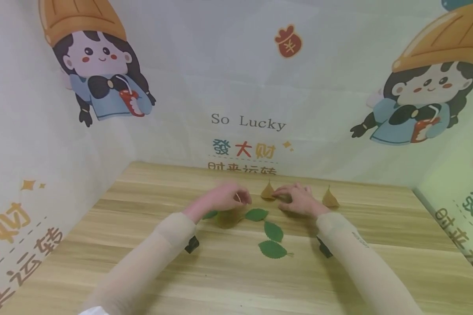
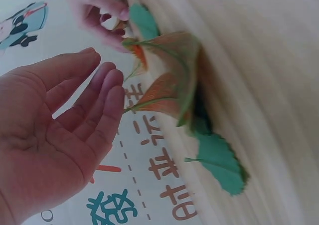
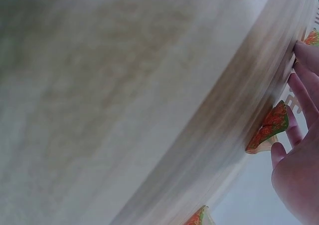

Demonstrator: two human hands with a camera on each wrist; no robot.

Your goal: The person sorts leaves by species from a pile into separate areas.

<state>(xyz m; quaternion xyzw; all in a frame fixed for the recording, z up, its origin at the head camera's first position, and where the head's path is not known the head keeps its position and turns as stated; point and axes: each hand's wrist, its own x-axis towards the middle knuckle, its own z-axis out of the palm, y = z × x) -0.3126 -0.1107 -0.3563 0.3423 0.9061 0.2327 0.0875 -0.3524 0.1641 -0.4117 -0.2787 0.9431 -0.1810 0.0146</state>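
arms [image 1: 142, 260] extended | left grip [image 1: 230, 197] loosely curved | right grip [image 1: 299, 199] spread

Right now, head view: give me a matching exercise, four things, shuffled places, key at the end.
Things
1. Left hand
2. Right hand
3. Lowest green leaf
4. "So Lucky" lettering

Places in the picture
A. Between the two smaller brown leaves
B. On the backdrop, above the coloured characters
C. Just above the largest brown leaf
D. On the table, between the two sleeves

Pairs: 1-C, 2-A, 3-D, 4-B
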